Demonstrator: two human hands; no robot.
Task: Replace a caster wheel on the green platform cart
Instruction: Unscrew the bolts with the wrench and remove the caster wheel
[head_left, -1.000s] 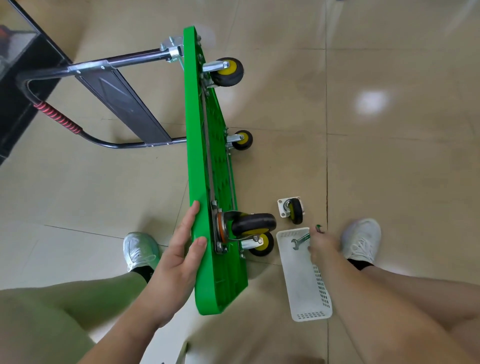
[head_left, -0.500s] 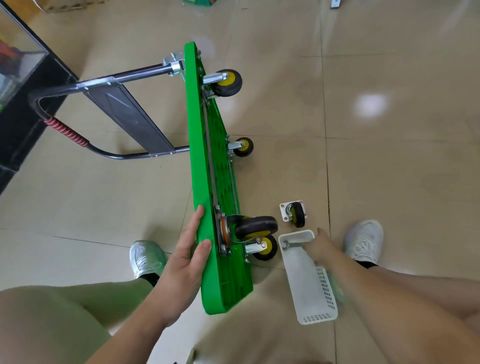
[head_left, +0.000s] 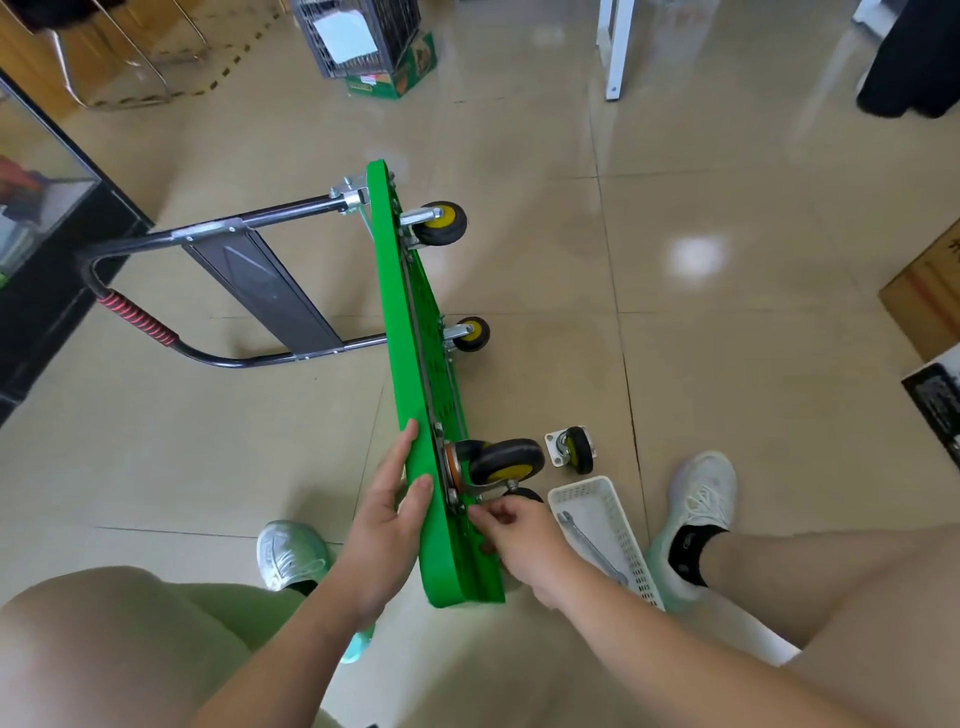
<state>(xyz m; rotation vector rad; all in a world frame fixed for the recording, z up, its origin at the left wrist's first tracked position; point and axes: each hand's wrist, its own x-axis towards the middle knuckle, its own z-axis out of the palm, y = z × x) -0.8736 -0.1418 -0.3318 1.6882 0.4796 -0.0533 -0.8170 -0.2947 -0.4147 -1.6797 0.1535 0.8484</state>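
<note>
1. Two hands work at the near end of the green platform cart (head_left: 415, 364), which stands on its long edge on the tiled floor (head_left: 727, 364).
2. The right hand (head_left: 519, 535) has its fingers (head_left: 485, 512) pinched together at the mounting plate of the near caster wheel (head_left: 506, 460); what they pinch is too small to tell.
3. The left hand (head_left: 387, 525) lies flat on the upper edge of the deck, fingers spread and not closed on anything, thumb against the rim.
4. Both forearms reach forward and down between the bare knees.
5. A loose caster wheel (head_left: 574, 449) lies on the floor just beside the cart, near a white basket (head_left: 626, 540).
6. In the basket lies a wrench (head_left: 589, 545).
7. Two more wheels stick out of the underside farther away, and the folded handle (head_left: 171, 338) with a red grip rests on the floor to the left.
8. No writing can be read; the print on the green box (head_left: 410, 73) far away is blurred.
</note>
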